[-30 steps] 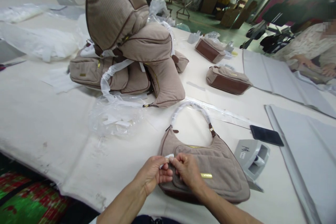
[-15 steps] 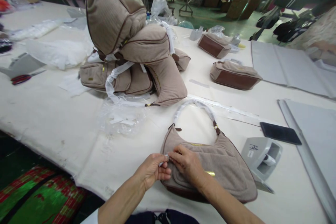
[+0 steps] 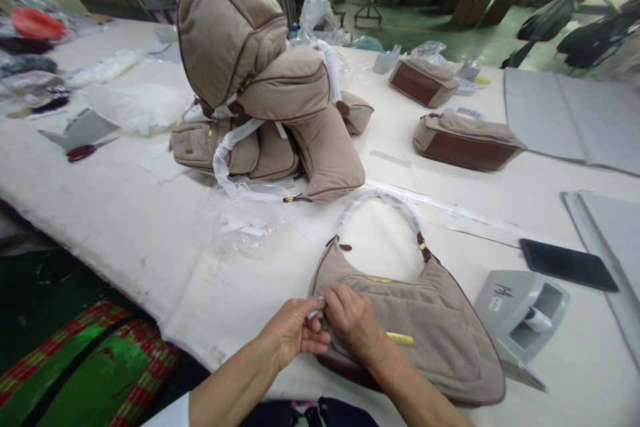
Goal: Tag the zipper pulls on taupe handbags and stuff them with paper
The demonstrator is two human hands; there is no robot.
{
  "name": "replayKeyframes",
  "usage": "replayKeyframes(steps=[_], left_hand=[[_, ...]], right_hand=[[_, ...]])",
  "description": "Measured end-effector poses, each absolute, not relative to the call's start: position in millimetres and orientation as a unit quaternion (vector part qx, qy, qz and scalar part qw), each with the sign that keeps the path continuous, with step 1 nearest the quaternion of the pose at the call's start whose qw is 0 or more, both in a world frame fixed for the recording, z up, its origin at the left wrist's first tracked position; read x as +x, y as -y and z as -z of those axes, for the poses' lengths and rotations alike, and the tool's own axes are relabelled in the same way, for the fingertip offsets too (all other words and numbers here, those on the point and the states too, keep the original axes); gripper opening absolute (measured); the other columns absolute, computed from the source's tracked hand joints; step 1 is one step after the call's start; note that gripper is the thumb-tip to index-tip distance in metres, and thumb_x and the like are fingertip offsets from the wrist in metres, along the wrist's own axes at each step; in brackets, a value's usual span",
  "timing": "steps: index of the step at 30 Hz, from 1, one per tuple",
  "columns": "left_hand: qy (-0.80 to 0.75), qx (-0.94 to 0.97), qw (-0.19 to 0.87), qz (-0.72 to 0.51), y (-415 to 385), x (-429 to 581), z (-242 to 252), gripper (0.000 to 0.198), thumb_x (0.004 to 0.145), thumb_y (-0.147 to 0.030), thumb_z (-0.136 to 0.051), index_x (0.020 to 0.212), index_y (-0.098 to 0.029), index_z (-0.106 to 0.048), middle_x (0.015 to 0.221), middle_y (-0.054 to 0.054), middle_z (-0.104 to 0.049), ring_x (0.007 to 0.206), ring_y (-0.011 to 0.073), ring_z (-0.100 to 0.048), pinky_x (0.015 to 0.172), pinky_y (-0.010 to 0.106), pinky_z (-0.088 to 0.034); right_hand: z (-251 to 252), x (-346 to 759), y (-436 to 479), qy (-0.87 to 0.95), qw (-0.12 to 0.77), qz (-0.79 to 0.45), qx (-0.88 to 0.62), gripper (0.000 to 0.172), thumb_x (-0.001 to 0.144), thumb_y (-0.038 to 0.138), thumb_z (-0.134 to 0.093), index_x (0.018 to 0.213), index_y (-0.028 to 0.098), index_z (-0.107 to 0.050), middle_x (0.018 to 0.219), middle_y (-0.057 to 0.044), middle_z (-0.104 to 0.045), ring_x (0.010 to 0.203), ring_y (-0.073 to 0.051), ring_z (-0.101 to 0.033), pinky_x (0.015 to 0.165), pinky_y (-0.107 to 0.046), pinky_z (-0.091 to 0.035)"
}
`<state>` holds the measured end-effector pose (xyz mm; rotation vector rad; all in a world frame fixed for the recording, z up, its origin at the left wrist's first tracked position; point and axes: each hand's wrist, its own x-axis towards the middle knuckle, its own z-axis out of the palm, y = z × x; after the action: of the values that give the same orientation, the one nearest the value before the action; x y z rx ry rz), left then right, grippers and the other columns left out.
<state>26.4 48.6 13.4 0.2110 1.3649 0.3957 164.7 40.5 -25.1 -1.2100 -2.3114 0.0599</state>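
Observation:
A beige corduroy handbag (image 3: 440, 320) with dark brown trim, a gold plate and a wrapped handle lies on the table right in front of me. Over its left side my two hands meet. My left hand (image 3: 295, 330) pinches a small white piece (image 3: 314, 313) between thumb and forefinger, its other fingers curled. Thumb and fingertips of my right hand (image 3: 353, 320) are pressed together beside that piece, above the bag's front; what they grip is hidden. White wrapping covers the bag's handle (image 3: 380, 195), which arches away from me.
A pile of similar handbags (image 3: 280, 93) stands at the back, near clear plastic (image 3: 245, 223). Two more bags (image 3: 465, 143) lie back right. A grey tape dispenser (image 3: 525, 313) and black phone (image 3: 567, 263) sit at right, red-handled scissors (image 3: 85, 150) at left. The table edge (image 3: 100, 267) runs lower left.
My view has swung a little to the left, so most things sit further right in the picture. Both hands stay pinched together at the bag's left side.

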Motion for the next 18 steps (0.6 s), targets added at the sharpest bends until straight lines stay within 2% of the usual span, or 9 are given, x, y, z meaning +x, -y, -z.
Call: replayKeyframes(steps=[2, 5, 8, 12, 18], left_hand=[[-0.633, 0.121, 0.742, -0.186, -44.8, 26.6, -12.1, 0.022, 0.075, -0.033, -0.057, 0.069, -0.013, -0.052, 0.047, -0.003, -0.052, 0.044, 0.0145, -0.059, 0.041, 0.024, -0.05], [-0.643, 0.17, 0.714, -0.219, -41.3, 28.0, -9.3, 0.02, 0.07, -0.031, -0.061, 0.071, -0.014, -0.051, 0.055, -0.002, -0.057, 0.047, 0.0122, -0.059, 0.043, 0.021, -0.049], [-0.657, 0.216, 0.679, -0.246, -39.1, 29.6, -6.2, 0.017, 0.068, -0.029, -0.06, 0.071, -0.015, -0.051, 0.056, -0.002, -0.057, 0.046, 0.0108, -0.058, 0.044, 0.02, -0.047], [-0.654, 0.275, 0.654, -0.263, -36.1, 30.6, -3.5, 0.016, 0.067, -0.03, -0.058, 0.071, -0.016, -0.051, 0.055, -0.003, -0.056, 0.048, 0.011, -0.058, 0.045, 0.02, -0.046], [-0.642, 0.377, 0.616, -0.256, -34.8, 29.9, -8.4, 0.018, 0.069, -0.035, -0.056, 0.07, -0.017, -0.052, 0.052, -0.005, -0.053, 0.05, 0.012, -0.056, 0.047, 0.021, -0.046]], right_hand=[[27.2, 164.2, -38.4, 0.847, 0.286, -0.018, -0.448, 0.018, 0.086, 0.011, -0.038, 0.078, 0.015, -0.054, 0.073, -0.005, -0.054, 0.066, -0.015, -0.048, 0.053, -0.026, -0.032], [27.3, 164.5, -35.8, 0.831, 0.3, -0.065, -0.465, 0.019, 0.086, 0.012, -0.04, 0.079, 0.015, -0.057, 0.076, -0.006, -0.056, 0.067, -0.015, -0.05, 0.056, -0.025, -0.034], [21.7, 170.6, -36.4, 0.803, 0.287, -0.209, -0.479, 0.016, 0.082, 0.01, -0.045, 0.086, 0.016, -0.06, 0.083, -0.006, -0.058, 0.071, -0.015, -0.052, 0.061, -0.024, -0.038], [7.4, 185.4, -48.5, 0.744, 0.265, -0.409, -0.457, 0.038, 0.074, 0.004, -0.05, 0.107, 0.02, -0.057, 0.085, -0.002, -0.057, 0.073, -0.013, -0.052, 0.064, -0.021, -0.04], [-8.5, 193.3, -88.2, 0.794, 0.144, -0.453, -0.379, 0.012, 0.078, 0.016, -0.056, 0.084, 0.019, -0.066, 0.071, 0.001, -0.053, 0.066, -0.011, -0.05, 0.06, -0.02, -0.036]])
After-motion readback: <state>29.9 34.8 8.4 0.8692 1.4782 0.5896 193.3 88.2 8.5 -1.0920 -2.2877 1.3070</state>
